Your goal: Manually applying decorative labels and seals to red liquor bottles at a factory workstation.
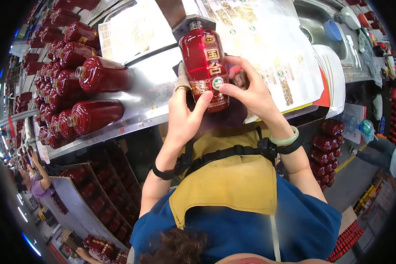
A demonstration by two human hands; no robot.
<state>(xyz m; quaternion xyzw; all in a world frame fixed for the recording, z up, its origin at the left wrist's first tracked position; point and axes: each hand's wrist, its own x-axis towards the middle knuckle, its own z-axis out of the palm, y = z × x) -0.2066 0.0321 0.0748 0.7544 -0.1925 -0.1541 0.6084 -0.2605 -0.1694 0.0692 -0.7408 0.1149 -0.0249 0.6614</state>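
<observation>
A red glass bottle (193, 55) with gold and white decoration lies in front of me, its neck pointing away against a dark metal holder (180, 29). My left hand (185, 112) grips its left side near the base, with pale coverings on some fingers. On the right, my right hand (250, 88) is closed round the bottle, thumb pressing by a round green-and-white label (217, 82) near its base. Sheets of gold-and-white decals (277, 48) lie on the bench beside my right hand.
Several plain red bottles (103, 75) crowd the metal bench (152, 99) on the left. A sink with a blue bowl (332, 31) is at the far right. Racks of red bottles (325, 154) stand below on both sides. Another person (38, 185) works at far left.
</observation>
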